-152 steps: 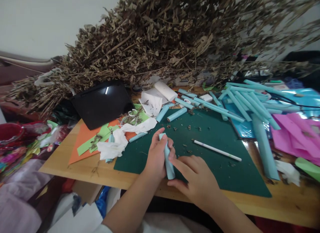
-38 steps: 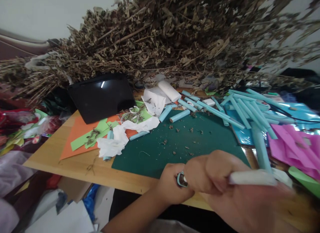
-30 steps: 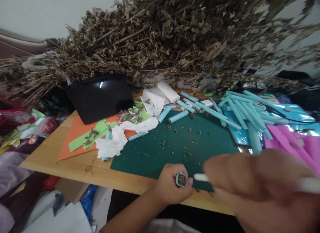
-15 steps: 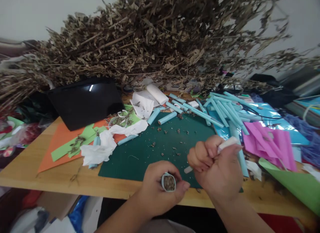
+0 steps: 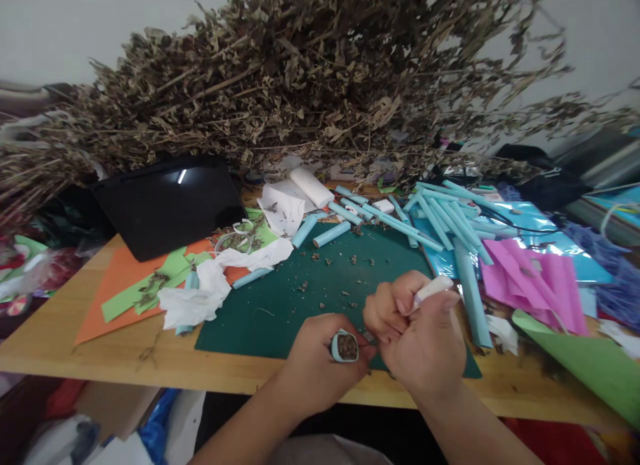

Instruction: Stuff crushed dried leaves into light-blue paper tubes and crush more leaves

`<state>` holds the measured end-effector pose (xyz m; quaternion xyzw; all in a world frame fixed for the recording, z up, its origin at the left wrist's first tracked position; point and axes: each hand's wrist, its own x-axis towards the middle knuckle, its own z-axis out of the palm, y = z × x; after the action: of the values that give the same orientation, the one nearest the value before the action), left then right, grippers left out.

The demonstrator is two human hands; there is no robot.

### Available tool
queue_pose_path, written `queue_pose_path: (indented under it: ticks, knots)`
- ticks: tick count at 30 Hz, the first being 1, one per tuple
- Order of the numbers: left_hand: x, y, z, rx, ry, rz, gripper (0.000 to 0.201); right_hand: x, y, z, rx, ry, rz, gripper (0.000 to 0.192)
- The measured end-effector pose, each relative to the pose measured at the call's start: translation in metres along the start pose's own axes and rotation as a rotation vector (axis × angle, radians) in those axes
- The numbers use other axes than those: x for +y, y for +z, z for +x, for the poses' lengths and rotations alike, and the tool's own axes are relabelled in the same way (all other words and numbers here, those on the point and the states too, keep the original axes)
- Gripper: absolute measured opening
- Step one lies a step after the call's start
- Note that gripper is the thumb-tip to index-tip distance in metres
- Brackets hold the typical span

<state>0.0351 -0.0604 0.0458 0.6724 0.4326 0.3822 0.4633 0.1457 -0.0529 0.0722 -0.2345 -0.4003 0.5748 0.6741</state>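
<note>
My left hand (image 5: pixel 313 368) is closed around a light-blue paper tube (image 5: pixel 337 348), its open end facing up at me and packed with brown crumbled dried leaves (image 5: pixel 348 347). Just to the right, my right hand (image 5: pixel 425 348) is wrapped in a fist round a white stick (image 5: pixel 431 290). One end of the stick sticks out between thumb and forefinger; most of its length is hidden, so its exact kind is unclear. The fingers of both hands are very close together over the front edge of the green cutting mat (image 5: pixel 280 318).
Light-blue paper tubes (image 5: pixel 450 218) are piled at the back right, near pink paper (image 5: pixel 540 278) and green paper (image 5: pixel 585 365). White tissue (image 5: pixel 200 298) and a black screen (image 5: pixel 170 205) are on the left. A large heap of dried plants (image 5: pixel 300 85) rises behind.
My right hand has moved left with the white stick, closing the gap to my left hand. The blue tube has risen slightly and its end has turned.
</note>
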Motion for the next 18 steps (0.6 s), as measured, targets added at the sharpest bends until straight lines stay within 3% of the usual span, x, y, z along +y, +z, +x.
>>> queue_pose_path:
  ticks: [10,18]
  knots:
    - [0.002,-0.013,-0.004,-0.124,-0.077,-0.269,0.018,0.006,-0.003,0.000,0.016,-0.007,-0.003,0.038]
    - [-0.009,-0.027,-0.012,-0.160,0.033,-0.384,0.015,0.010,-0.007,0.001,0.039,-0.004,-0.029,0.038]
